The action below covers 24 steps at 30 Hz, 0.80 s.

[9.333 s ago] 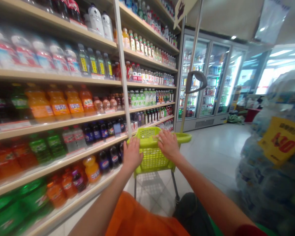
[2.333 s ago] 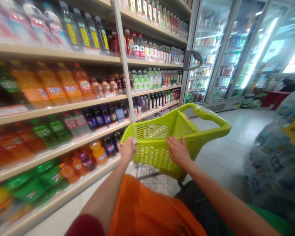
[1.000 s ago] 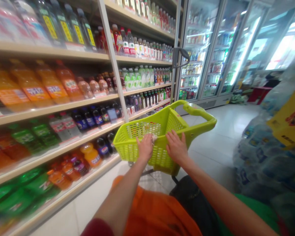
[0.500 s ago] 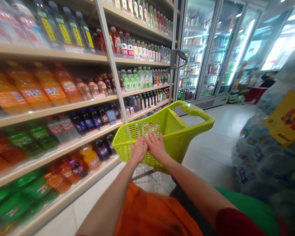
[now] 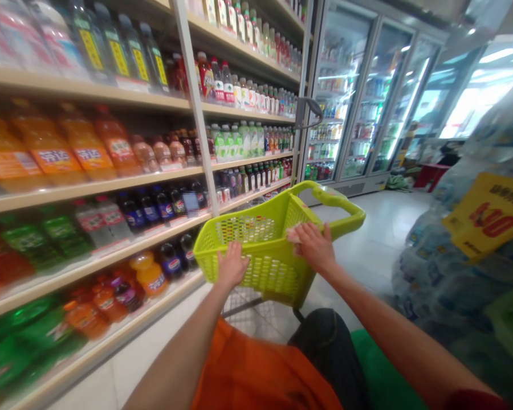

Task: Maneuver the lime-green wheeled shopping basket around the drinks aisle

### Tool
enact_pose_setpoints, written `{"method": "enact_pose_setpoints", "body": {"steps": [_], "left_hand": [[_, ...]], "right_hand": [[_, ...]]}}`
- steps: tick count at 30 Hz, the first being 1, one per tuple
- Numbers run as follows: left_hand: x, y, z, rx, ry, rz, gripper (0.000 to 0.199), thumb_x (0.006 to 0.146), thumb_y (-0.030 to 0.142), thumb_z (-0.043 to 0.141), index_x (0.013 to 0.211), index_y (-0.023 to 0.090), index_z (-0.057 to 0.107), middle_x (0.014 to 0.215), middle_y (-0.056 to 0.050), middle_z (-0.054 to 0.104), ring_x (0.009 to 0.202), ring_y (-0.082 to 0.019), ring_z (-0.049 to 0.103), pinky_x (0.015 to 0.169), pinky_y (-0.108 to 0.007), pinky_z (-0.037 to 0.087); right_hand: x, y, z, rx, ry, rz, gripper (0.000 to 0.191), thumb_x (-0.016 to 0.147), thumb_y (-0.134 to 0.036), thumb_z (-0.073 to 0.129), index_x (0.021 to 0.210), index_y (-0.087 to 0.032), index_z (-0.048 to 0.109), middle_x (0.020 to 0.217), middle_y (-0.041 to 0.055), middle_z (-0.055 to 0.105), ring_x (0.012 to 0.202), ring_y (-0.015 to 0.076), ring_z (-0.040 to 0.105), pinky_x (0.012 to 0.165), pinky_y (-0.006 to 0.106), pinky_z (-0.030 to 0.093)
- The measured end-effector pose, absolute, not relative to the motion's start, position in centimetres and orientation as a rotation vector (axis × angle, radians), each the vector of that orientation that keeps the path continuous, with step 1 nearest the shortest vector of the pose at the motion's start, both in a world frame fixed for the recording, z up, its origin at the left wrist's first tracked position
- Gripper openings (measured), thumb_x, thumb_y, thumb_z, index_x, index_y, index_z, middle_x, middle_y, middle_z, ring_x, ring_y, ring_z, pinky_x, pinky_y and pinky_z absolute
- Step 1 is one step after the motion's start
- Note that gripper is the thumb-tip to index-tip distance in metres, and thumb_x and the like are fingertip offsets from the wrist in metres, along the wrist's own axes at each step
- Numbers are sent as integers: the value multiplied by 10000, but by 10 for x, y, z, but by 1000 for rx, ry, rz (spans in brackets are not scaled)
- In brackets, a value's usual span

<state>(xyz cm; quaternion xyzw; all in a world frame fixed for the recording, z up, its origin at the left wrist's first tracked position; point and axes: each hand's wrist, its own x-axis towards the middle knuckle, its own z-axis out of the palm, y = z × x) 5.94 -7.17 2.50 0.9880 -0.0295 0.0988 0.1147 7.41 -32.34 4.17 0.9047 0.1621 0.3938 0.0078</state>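
A lime-green shopping cart (image 5: 277,259) with a perforated basket stands in front of me. My left hand (image 5: 232,266) rests against its near side, fingertips at the upper rim and fingers apart, holding nothing. Farther right, my right hand (image 5: 315,246) presses a crumpled pale pink cloth (image 5: 294,234) onto the rim, close to the cart's handle (image 5: 350,213). The fingers of that hand lie over the cloth and partly hide it.
Drink bottles fill the shelves (image 5: 154,228) on the left. Glass-door fridges (image 5: 350,108) line the back. On the right, wrapped water bottles (image 5: 431,273) are stacked with a yellow price sign (image 5: 487,216). My knee (image 5: 329,341) is just below the cart.
My hands were together at the near rim. Now they are apart: the right has moved right along the rim with the cloth in view, the left slightly left and down.
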Motion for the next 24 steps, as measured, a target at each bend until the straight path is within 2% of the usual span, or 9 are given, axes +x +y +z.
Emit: {"method": "enact_pose_setpoints", "body": {"steps": [4,8,12,16,24], "left_hand": [[60,-76,24,2919,-67,283,562,863,353,351,1380,148,272,1479,-102,223,1376,-229,148,1085,-560,107],[62,-76,22,2959,-81,278,568,861,363,349,1384,160,265,1481,-104,222,1374,-240,154,1076,-575,121],[63,-74,18,2997,-108,329,570,855,347,356,1389,175,256,1483,-95,217,1374,-235,159,1073,-586,112],[63,-73,16,3008,-109,345,572,847,344,368,1387,187,264,1481,-88,227,1373,-230,162,1077,-582,108],[62,-79,20,3008,-62,323,612,826,349,397,1389,155,257,1483,-102,210,1374,-243,153,1079,-582,97]], "right_hand": [[71,-310,37,2809,569,1184,414,825,-209,474,1237,-231,505,1335,105,470,1243,286,360,1039,549,104],[71,-294,36,2816,666,1101,462,811,-340,526,1262,-254,478,1380,115,408,1270,328,304,1025,581,99],[77,-306,42,2751,697,1077,370,845,-270,489,1212,-233,520,1259,111,531,1199,292,403,1044,558,87],[81,-341,51,2671,632,1222,290,866,-252,466,1130,-193,572,1178,99,592,1147,260,458,1062,526,85],[74,-427,62,2608,238,1619,322,872,-189,411,1149,-153,570,1273,136,526,1220,256,414,1042,512,143]]}}
